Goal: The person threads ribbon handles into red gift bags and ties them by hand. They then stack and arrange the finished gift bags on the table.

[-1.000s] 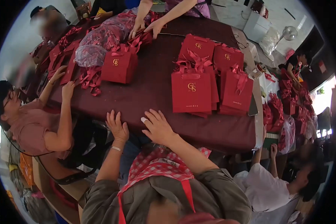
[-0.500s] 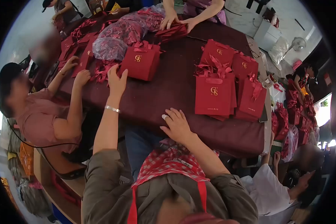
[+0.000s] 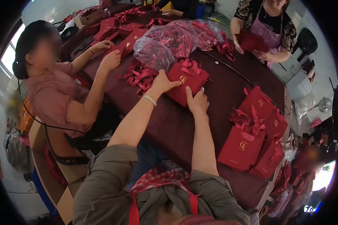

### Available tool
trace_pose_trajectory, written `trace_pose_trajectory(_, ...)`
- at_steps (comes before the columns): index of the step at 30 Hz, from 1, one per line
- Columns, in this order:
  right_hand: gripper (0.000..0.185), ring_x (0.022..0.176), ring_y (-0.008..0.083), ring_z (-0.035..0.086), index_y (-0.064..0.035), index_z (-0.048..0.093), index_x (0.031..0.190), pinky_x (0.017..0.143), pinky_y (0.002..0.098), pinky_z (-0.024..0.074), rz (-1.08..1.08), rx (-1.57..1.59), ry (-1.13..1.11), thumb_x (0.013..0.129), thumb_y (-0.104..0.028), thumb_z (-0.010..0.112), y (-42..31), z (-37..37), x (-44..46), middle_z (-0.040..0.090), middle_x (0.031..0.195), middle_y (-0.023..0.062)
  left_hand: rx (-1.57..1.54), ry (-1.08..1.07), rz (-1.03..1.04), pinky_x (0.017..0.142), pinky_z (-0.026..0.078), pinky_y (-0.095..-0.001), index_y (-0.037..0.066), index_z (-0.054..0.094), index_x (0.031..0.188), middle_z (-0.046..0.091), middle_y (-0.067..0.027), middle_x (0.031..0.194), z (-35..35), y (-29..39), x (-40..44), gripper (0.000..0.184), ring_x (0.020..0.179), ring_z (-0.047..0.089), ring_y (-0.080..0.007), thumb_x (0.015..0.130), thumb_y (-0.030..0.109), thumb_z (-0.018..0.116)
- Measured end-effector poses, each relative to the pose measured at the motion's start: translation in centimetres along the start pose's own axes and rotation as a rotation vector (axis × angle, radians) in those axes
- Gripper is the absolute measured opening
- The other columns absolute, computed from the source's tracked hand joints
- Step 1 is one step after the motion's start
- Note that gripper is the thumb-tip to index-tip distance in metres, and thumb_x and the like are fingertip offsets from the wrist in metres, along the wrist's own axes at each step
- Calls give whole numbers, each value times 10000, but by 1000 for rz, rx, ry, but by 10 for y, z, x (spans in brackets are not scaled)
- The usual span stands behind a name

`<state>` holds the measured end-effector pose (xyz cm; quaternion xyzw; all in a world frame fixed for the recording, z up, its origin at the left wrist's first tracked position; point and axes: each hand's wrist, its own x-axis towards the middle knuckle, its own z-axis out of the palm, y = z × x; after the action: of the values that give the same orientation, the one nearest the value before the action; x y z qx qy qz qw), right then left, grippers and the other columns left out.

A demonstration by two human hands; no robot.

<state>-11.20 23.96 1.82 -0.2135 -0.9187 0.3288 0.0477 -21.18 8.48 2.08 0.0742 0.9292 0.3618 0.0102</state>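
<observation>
A stack of red paper gift bags (image 3: 188, 77), with gold lettering and red ribbon, stands at the middle of the table between both my hands. My left hand (image 3: 163, 83) grips its left side, thumb across the front and fingers behind. On the lower right side my right hand (image 3: 197, 102) is closed around the edge, its thumb on the front face. Loose red ribbons (image 3: 142, 77) lie just left of the stack. Behind it rests a clear plastic sack (image 3: 169, 41) full of red ribbons.
More red gift bags (image 3: 241, 146) lie in piles at the table's right side. On the left a co-worker in a pink shirt (image 3: 58, 93) handles red bags. Across the dark red tablecloth (image 3: 154, 120), another co-worker's hands hold a red bundle (image 3: 253, 42). An open cardboard box (image 3: 58, 165) stands lower left.
My right hand has moved from the table's near edge up to the bag stack. My left hand has closed on the stack's left side. The head view has shifted, and the far co-worker has lifted the red bundle.
</observation>
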Motion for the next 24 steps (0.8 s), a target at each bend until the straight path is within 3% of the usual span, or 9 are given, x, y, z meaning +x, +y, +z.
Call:
trace_pose_trajectory(2, 878, 1143, 372, 490, 64, 330, 1336, 963, 525, 358, 6, -64, 64, 831, -644, 448, -3, 3, 16, 535, 1188, 262, -29, -34, -80, 963, 416, -390, -79, 347, 1290, 506, -281, 1235, 0, 4, -2, 1068, 1151, 515, -375, 568, 564, 801)
trace_pose_trajectory(6, 912, 1139, 393, 511, 57, 334, 1334, 943, 457, 413, 91, 156, 57, 796, -662, 494, -4, 2, 41, 513, 1234, 262, -63, -8, -90, 959, 415, -400, -32, 353, 1299, 525, -259, 1217, 10, 1, -8, 1055, 1134, 528, -367, 577, 617, 766)
trace_pose_trajectory(9, 954, 1142, 390, 518, 61, 352, 1316, 956, 421, 414, 77, 122, 40, 737, -662, 579, 0, -4, 43, 513, 1242, 265, -159, 88, -31, 965, 408, -403, -19, 347, 1310, 507, -257, 1245, 25, -5, -17, 1035, 1155, 513, -364, 591, 588, 776)
trace_pose_trajectory(11, 956, 1135, 381, 527, 57, 375, 1299, 954, 416, 417, 92, 214, 16, 708, -655, 617, 12, -1, 51, 526, 1228, 263, -182, 334, 35, 945, 418, -403, -8, 372, 1281, 520, -233, 1218, 37, -6, -27, 973, 1118, 530, -352, 601, 546, 794)
trace_pose_trajectory(15, 934, 1128, 360, 540, 42, 436, 1250, 938, 404, 432, 44, 379, -25, 656, -634, 686, 36, 11, 52, 558, 1193, 250, -237, 340, 25, 900, 436, -407, -13, 394, 1230, 506, -214, 1170, 46, -12, -42, 916, 1085, 517, -345, 602, 512, 805)
trace_pose_trajectory(17, 927, 1115, 354, 550, 41, 453, 1238, 928, 401, 439, 62, 379, -14, 646, -629, 699, 42, 9, 38, 566, 1181, 247, -408, 390, -54, 882, 438, -413, -23, 420, 1195, 523, -193, 1097, 48, -19, -49, 859, 1028, 533, -341, 617, 482, 806)
trace_pose_trajectory(19, 920, 1103, 348, 560, 39, 469, 1226, 918, 398, 446, 78, 381, 0, 635, -624, 712, 45, 1, 15, 574, 1170, 244, -413, 292, -101, 873, 451, -387, -43, 436, 1169, 515, -204, 1146, 43, -26, -63, 812, 1043, 540, -314, 633, 438, 811)
trace_pose_trajectory(22, 878, 1073, 337, 580, 36, 503, 1189, 899, 391, 457, 34, 429, -6, 639, -615, 714, 57, -5, -17, 600, 1127, 233, -600, 148, -152, 868, 467, -358, -63, 442, 1176, 522, -198, 1183, 41, -33, -82, 814, 1063, 548, -271, 634, 413, 821)
trace_pose_trajectory(24, 812, 1040, 331, 598, 25, 531, 1146, 875, 390, 466, -23, 468, -70, 660, -602, 704, 69, -5, -32, 621, 1088, 220, -827, -30, -254, 880, 473, -341, -63, 481, 1166, 566, -173, 1162, 34, -30, -97, 717, 1055, 564, -228, 680, 352, 807)
